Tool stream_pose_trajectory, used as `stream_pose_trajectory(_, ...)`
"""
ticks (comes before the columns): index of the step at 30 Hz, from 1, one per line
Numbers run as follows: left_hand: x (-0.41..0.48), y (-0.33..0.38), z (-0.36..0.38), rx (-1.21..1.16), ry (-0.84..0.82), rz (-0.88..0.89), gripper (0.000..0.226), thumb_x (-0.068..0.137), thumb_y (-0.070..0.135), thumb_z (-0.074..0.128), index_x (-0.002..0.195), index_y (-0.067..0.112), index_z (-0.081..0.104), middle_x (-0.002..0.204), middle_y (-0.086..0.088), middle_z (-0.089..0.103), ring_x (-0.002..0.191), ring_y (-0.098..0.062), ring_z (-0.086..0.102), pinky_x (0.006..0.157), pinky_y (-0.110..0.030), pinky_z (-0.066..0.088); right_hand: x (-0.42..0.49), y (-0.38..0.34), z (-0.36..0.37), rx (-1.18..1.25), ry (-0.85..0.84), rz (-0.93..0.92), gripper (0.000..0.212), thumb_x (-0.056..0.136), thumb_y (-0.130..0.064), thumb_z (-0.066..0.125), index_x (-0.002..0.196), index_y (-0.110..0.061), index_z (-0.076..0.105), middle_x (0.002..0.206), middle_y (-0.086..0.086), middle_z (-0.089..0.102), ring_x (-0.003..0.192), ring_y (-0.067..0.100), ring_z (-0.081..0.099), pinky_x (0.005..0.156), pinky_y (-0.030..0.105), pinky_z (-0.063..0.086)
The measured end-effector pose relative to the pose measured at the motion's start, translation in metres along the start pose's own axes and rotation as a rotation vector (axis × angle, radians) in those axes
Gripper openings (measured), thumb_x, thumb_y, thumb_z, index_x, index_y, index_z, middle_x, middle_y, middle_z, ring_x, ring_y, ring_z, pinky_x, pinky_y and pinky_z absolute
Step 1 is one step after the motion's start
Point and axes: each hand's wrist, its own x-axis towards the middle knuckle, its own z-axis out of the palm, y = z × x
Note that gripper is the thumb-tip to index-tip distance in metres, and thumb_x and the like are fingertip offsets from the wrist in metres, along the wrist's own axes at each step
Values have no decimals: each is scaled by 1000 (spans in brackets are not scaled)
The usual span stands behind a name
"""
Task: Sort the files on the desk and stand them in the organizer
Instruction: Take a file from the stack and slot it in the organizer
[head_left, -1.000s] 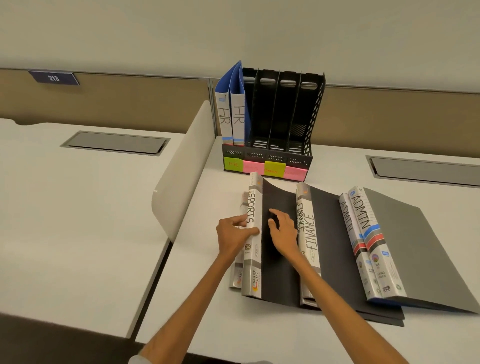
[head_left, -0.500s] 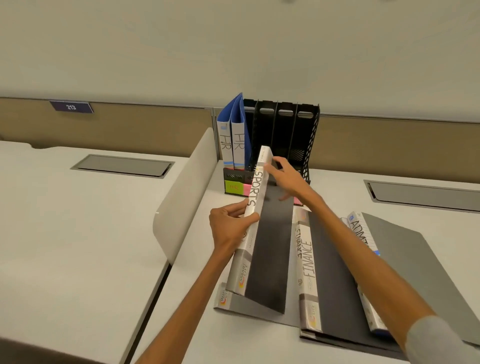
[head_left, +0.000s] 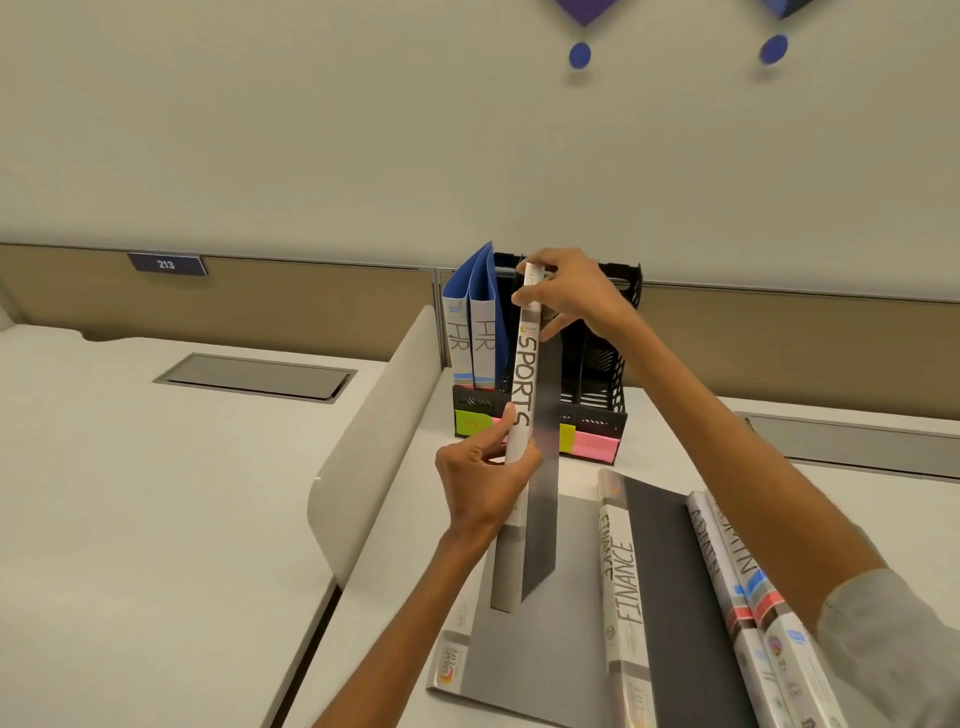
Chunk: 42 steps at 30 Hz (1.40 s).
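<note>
The white tabletop carries the black organizer at its back edge. Two blue HR files stand in the organizer's leftmost compartment; its other slots are partly hidden behind the raised file and the hands. In front of the organizer lie the files not yet stood up: a grey file flat on the tabletop, then the FINANCE file and two ADMIN files further from its left end, overlapping one another.

The SPORTS file is off the pile and held almost upright just in front of the organizer, spine towards the camera. Half a second ago it leaned well back with its top below the organizer's rim. Now its top end is level with that rim and its lower end hangs over the grey file — whether they touch cannot be told.

The left hand has its grip clamped round the lower spine, thumb across the letters, as it did before. The right hand has gone from the file's upper edge to its very top, where its grip pinches the end in front of the organizer's upper rim.

Yellow-green and pink sticky labels run along the organizer's front lip.
</note>
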Motion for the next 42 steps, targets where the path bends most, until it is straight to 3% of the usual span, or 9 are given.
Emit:
stream_pose_trajectory(6,28,14,13,-76,-12,174,60,75,17,78,128,34,54,107,44,58,94,6,66,79,-12,52,2,-43,-17,28,133,-212,43,76,-6,73,117,-16,64,106,8,68,82,23,71,55,40,61)
stream_pose_trajectory(9,50,15,19,-100,3,246,62,76,11,78,132,25,55,111,44,57,100,9,62,87,-10,48,7,-65,-24,29,200,-317,42,74,-8,73,115,-15,66,110,2,67,96,21,68,58,40,62)
stream_pose_trajectory(14,95,16,32,-124,-11,342,63,78,8,77,134,22,53,112,42,58,97,11,63,84,-12,51,26,-84,-36,6,311,-401,41,75,-11,71,115,-15,68,108,-3,68,100,18,68,73,42,62)
stream_pose_trajectory(19,134,10,46,-161,-32,355,63,80,6,74,136,26,51,114,37,61,95,5,66,80,-16,54,49,-82,-44,25,432,-442,35,73,-14,68,108,-18,68,95,-3,68,87,18,69,68,43,62)
stream_pose_trajectory(27,163,-54,72,-117,-158,187,67,84,9,71,143,21,43,117,39,58,105,3,64,89,-23,54,87,-33,-11,-18,480,-423,31,82,-10,67,112,-15,69,110,0,71,93,8,61,78,18,57)
stream_pose_trajectory(30,157,-83,75,-53,-196,155,66,85,16,73,143,22,43,117,41,57,107,7,61,88,-12,49,96,-12,4,-25,459,-422,29,87,-11,64,115,-15,67,115,3,69,104,16,62,86,39,59)
stream_pose_trajectory(35,140,-137,71,135,-305,-21,54,88,27,69,138,24,51,118,19,64,97,15,58,88,-10,48,117,-1,8,-1,476,-431,27,88,-11,63,115,-15,66,115,1,69,100,17,65,77,41,61)
stream_pose_trajectory(38,135,-158,71,344,-344,-69,50,88,37,66,135,24,54,117,7,69,93,2,61,76,0,42,129,6,9,5,493,-412,26,89,-10,64,114,-15,67,114,2,69,103,21,65,84,40,59)
stream_pose_trajectory(42,143,-170,77,477,-308,-36,48,93,47,55,133,21,58,112,3,71,94,-8,65,74,-7,41,144,13,13,38,487,-397,26,89,-10,64,115,-13,66,115,2,68,95,27,69,86,44,59)
